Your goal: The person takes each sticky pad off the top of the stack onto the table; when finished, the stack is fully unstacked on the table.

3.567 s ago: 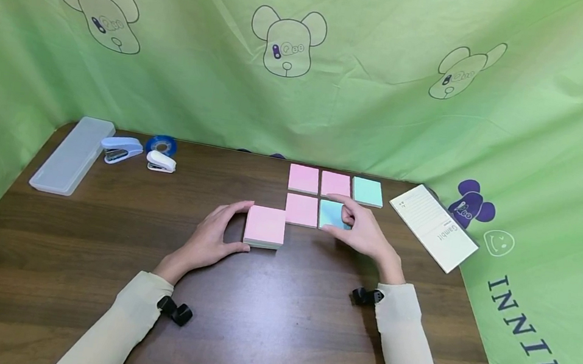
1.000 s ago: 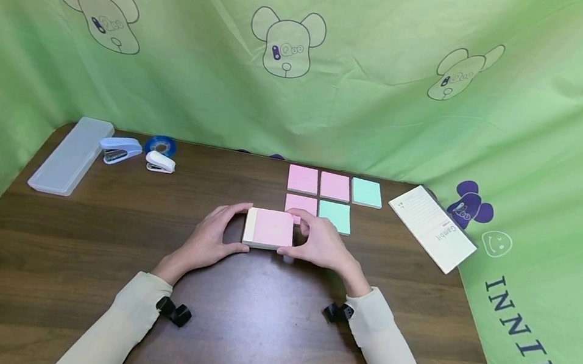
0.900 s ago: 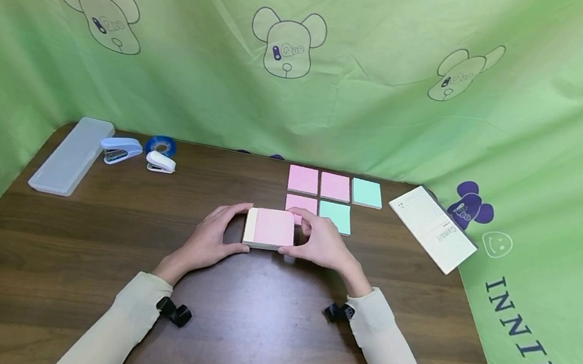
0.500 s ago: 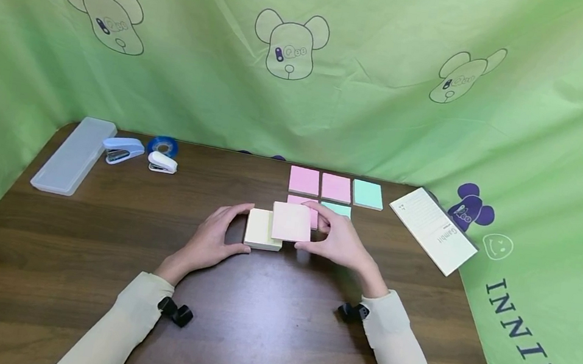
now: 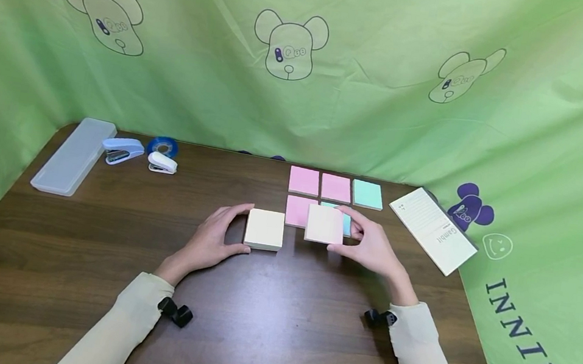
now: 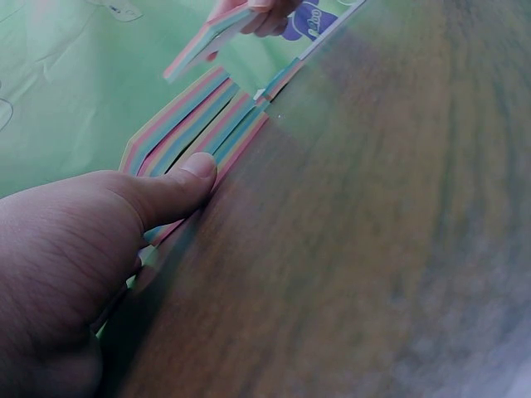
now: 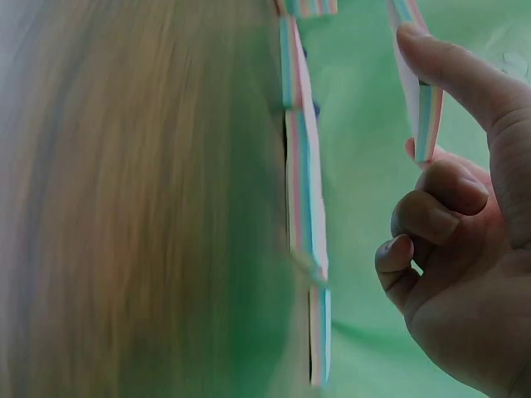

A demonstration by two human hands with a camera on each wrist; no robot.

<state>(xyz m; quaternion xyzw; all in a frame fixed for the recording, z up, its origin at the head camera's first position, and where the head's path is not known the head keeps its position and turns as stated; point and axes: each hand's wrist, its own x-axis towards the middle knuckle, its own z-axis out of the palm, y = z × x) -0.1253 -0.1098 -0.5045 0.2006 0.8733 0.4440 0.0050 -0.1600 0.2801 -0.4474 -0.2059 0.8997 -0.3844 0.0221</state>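
The left hand [image 5: 209, 239] sits at nine o'clock of the stack of sticky notes [image 5: 265, 228] on the table [image 5: 262, 319], thumb and fingers curled against its sides, while the right hand [image 5: 371, 245] pinches a lifted pad [image 5: 324, 224] between thumb and fingertip. A second ago a pink top covered the stack within both hands' grip; now the stack shows cream, and the lifted pad hangs apart at three o'clock, partly hiding a pink pad [image 5: 297, 211] and a turquoise pad [image 5: 348, 225].
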